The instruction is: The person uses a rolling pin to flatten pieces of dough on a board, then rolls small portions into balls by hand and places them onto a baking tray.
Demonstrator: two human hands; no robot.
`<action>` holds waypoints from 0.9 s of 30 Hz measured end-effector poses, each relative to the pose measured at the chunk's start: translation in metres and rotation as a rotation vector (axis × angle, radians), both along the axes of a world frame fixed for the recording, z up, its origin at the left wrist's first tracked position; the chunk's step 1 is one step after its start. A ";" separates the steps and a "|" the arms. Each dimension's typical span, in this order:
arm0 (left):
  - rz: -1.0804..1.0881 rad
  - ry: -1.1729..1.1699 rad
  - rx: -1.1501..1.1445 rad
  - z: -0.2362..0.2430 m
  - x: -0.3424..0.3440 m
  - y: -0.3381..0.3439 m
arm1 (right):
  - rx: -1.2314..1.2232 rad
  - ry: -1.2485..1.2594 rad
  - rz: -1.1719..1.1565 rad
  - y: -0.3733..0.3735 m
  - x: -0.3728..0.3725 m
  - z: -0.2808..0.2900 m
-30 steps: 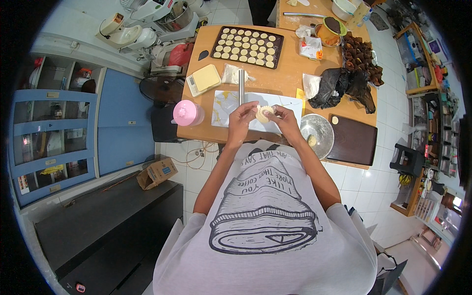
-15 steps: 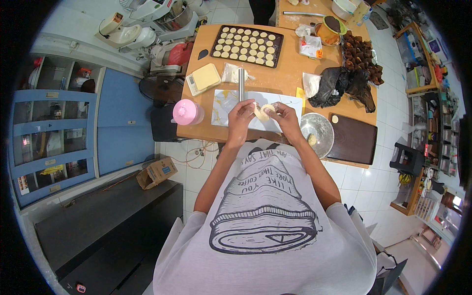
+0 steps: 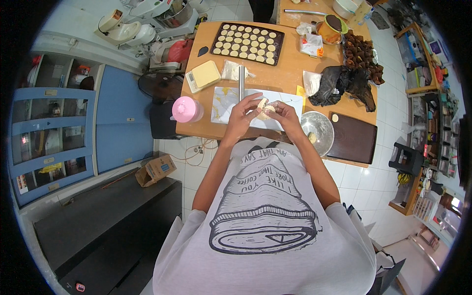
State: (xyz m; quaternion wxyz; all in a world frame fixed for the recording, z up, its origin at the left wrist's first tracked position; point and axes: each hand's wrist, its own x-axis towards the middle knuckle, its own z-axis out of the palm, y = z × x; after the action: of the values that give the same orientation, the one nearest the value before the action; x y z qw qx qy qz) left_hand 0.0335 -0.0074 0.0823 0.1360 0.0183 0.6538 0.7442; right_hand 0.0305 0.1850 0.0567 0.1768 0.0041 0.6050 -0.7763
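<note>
Both hands are closed on a pale, crinkly-edged piece of dough [image 3: 265, 109] over a white board with yellow marks [image 3: 223, 101]. My left hand [image 3: 241, 114] pinches it from the left, my right hand [image 3: 284, 118] from the right; its exact shape is partly hidden by fingers. A steel rolling pin [image 3: 241, 77] lies behind my left hand. Right of the board is a steel bowl [image 3: 322, 129] with a lump of dough, beside a dark tray [image 3: 356, 140] bearing one small dough round. A pink-lidded container [image 3: 184, 109] stands at the left.
A tray of dough rounds [image 3: 247, 43], a scale [image 3: 203, 76], flour bags [image 3: 232, 69], black plastic bags [image 3: 328, 88] and brown paper cups [image 3: 359, 51] share the wooden table. Mixers [image 3: 174, 19] stand at back left; a dark-clothed person [image 3: 260, 10] is partly visible behind the table.
My left fingers have risen and curled further over the dough. The dough looks more folded or broken, with a piece now upright between the fingers.
</note>
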 end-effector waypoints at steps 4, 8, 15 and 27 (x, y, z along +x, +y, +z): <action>0.072 0.041 0.007 -0.006 -0.003 0.001 | 0.047 0.020 -0.021 0.000 -0.002 -0.005; 0.116 -0.010 0.034 -0.007 -0.002 0.000 | 0.011 0.002 -0.095 0.001 -0.003 -0.006; 0.147 -0.050 0.095 -0.003 -0.003 0.000 | -0.105 -0.071 -0.269 0.011 -0.005 -0.007; -0.019 -0.015 -0.478 -0.061 -0.022 -0.016 | -0.196 -0.183 -0.418 0.032 -0.002 -0.006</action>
State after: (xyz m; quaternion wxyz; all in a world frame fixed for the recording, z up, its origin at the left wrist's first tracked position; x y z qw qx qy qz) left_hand 0.0115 -0.0232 0.0218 0.1482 -0.0141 0.8101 0.5671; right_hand 0.0283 0.2169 0.0509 0.0660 0.1824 0.4943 -0.8473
